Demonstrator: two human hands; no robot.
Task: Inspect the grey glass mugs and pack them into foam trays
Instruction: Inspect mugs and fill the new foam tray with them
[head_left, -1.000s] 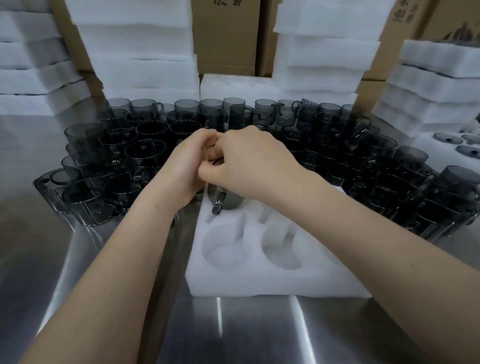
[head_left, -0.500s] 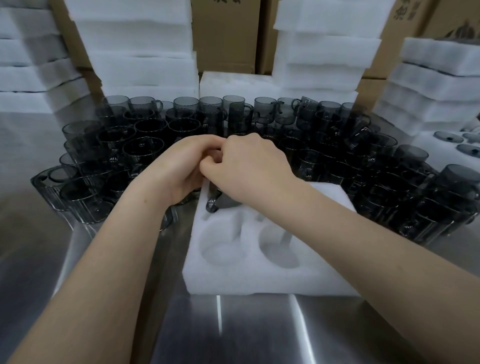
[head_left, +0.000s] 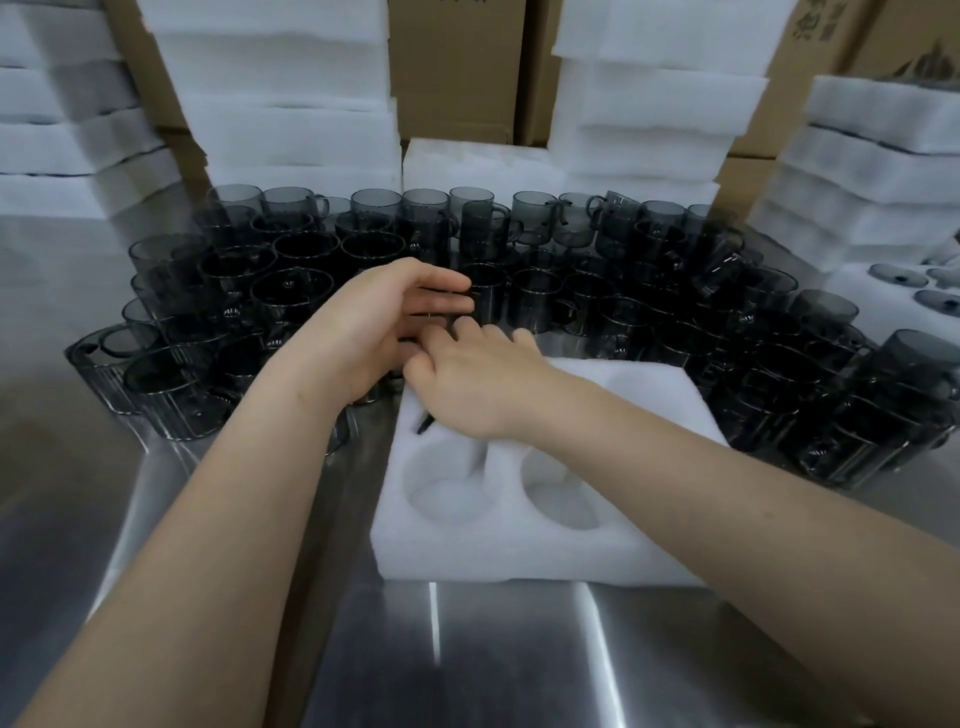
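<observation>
dozens of grey glass mugs (head_left: 540, 301) beyond our hands, likely slick, brittle; we'd grip the body. left hand (head_left: 374, 327) flat-fingered; right hand (head_left: 478, 384) spread over one mug (head_left: 423, 423) in foam tray (head_left: 519, 551).

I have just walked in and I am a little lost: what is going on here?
A person is packing grey glass mugs into a white foam tray on a steel table. The right hand rests over a mug in the far-left pocket; only its handle shows. The left hand is open beside it. The two near pockets are empty.
</observation>
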